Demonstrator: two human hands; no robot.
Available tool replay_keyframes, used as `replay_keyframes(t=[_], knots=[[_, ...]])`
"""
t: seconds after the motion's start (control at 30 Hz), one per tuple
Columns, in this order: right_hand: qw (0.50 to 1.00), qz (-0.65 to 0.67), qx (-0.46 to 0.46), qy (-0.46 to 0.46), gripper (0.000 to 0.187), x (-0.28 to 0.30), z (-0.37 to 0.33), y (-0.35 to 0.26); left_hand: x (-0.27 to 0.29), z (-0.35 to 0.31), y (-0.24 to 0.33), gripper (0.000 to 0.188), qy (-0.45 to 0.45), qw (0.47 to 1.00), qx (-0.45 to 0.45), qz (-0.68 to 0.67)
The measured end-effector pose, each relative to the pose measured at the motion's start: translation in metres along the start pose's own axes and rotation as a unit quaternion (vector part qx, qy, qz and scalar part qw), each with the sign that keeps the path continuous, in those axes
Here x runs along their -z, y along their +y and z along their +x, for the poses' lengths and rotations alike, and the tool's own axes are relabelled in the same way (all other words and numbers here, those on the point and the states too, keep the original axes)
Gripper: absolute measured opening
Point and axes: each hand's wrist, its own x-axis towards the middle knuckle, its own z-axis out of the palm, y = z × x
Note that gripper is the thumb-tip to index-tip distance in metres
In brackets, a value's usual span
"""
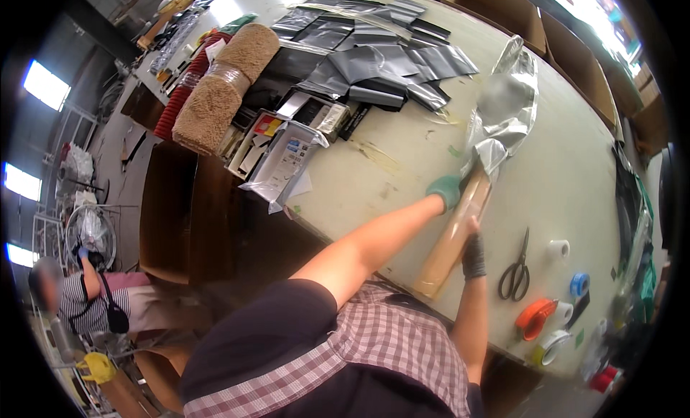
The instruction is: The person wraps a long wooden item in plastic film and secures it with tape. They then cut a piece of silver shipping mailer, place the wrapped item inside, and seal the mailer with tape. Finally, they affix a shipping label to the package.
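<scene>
Left hand (447,193), in a green glove, is at the left side of the tan roll (453,247), just below the mouth of a silver sleeve (496,148); its fingers are partly hidden, so I cannot tell how firmly it closes. The right hand (474,251), in a dark grey glove, lies against the right side of the tan roll (its fingertips are blurred, and whether they grip I cannot tell). The tan roll lies slantwise over the bench (557,166), its near end toward the checked apron (402,335) and its far end inside the silver sleeve.

Right of the tan roll are black scissors (522,261), then a small white roll (558,249), a blue tape roll (579,284) and an orange tape roll (530,321). Left of the tan roll, farther off, a pale package (287,159) in clear film leans among small boxes, with a fluffy brown bundle (201,120) beyond.

Dark grey packets (374,62) lie in a loose heap beyond the tan roll, to its left; open cardboard boxes (496,12) stand past its sleeved end. Far left of the tan roll is a co-worker (100,299) in a striped top.
</scene>
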Motion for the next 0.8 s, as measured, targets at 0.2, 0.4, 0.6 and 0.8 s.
replay_keyframes(t=[0.2, 0.4, 0.6, 0.8], knots=[[0.71, -0.697, 0.098, 0.007, 0.06, -0.019, -0.007, -0.011, 0.014, -0.015, -0.067, 0.038, -0.019, 0.999, 0.048, -0.004], [0.838, -0.522, 0.132, 0.086, 0.105, -0.033, 0.076, -0.055, 0.019, -0.013, -0.021, 0.042, -0.011, 0.995, 0.099, -0.006], [0.683, -0.715, 0.103, 0.103, 0.045, -0.054, 0.105, -0.087, 0.043, -0.003, -0.007, 0.036, -0.098, 0.983, 0.144, -0.049], [0.58, -0.759, 0.296, -0.025, 0.02, -0.019, 0.077, -0.087, 0.056, -0.011, -0.032, 0.029, -0.096, 0.987, 0.037, 0.12]])
